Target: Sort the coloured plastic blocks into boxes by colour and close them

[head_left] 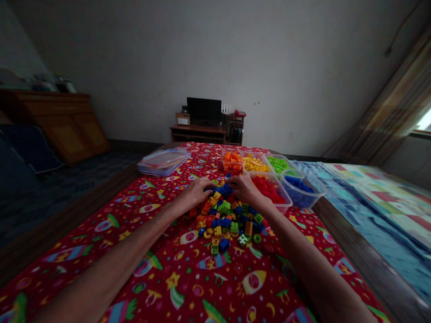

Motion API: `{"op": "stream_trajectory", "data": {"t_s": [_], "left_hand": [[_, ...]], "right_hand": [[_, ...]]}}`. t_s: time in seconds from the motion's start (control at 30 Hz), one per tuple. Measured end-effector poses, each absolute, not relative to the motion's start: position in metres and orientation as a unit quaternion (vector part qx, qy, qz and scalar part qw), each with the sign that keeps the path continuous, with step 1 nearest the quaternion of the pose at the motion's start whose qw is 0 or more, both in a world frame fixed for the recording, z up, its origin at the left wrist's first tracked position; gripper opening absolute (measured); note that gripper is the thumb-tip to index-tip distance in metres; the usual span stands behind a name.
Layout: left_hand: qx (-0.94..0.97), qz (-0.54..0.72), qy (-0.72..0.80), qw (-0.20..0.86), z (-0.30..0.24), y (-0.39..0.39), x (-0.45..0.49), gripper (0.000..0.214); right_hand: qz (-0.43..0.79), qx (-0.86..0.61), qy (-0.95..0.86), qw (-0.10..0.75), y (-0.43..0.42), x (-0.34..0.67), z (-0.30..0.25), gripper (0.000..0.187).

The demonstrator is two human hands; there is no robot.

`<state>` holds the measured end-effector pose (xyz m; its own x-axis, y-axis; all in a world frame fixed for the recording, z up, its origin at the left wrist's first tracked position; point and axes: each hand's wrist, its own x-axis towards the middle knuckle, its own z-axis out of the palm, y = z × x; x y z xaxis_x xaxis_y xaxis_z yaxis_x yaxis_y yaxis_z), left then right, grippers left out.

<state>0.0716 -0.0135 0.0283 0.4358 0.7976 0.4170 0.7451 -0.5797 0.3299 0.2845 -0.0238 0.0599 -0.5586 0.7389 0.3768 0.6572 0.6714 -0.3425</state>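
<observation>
A mixed pile of plastic building bricks in blue, green, yellow, orange and red lies on the table. My left hand reaches its far left side, its fingers curled closed around a dark blue brick. Across from it, my right hand bends over the far right of the pile, with fingers drawn together near blue bricks. Whatever sits in its fingertips is too hidden to make out. Just beyond that hand stands a clear box of red bricks.
Clear containers hold orange bricks, yellow bricks, green bricks and blue bricks. Stacked plastic lids lie at the far left of the red patterned tablecloth. A bed adjoins the table's right side.
</observation>
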Motion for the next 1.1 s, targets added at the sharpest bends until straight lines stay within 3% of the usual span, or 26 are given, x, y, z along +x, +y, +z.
{"op": "stream_trajectory", "data": {"t_s": [0.2, 0.33, 0.5, 0.67, 0.77, 0.97, 1.1], "left_hand": [[0.834, 0.272, 0.478, 0.048, 0.030, -0.016, 0.071, 0.013], [0.818, 0.287, 0.490, 0.089, 0.034, -0.020, 0.075, 0.009], [0.714, 0.431, 0.493, 0.249, 0.043, -0.019, 0.081, 0.032], [0.652, 0.453, 0.479, 0.375, 0.049, -0.030, 0.089, 0.050], [0.680, 0.443, 0.480, 0.333, 0.050, -0.035, 0.092, 0.044], [0.779, 0.377, 0.493, 0.091, 0.049, -0.026, 0.077, 0.025], [0.800, 0.322, 0.504, 0.053, 0.046, -0.018, 0.064, 0.022]], "right_hand": [[0.067, -0.405, -0.870, 0.274, -0.023, 0.284, 0.058, 0.034], [0.073, -0.395, -0.873, 0.276, -0.027, 0.280, 0.058, 0.031], [0.099, -0.374, -0.871, 0.304, -0.029, 0.276, 0.061, 0.025], [0.127, -0.335, -0.890, 0.282, -0.036, 0.270, 0.064, 0.032], [0.095, -0.352, -0.890, 0.274, -0.036, 0.272, 0.071, 0.027], [-0.051, -0.534, -0.790, 0.296, -0.017, 0.340, 0.107, 0.026], [-0.114, -0.652, -0.694, 0.283, -0.010, 0.415, 0.114, 0.029]]}}
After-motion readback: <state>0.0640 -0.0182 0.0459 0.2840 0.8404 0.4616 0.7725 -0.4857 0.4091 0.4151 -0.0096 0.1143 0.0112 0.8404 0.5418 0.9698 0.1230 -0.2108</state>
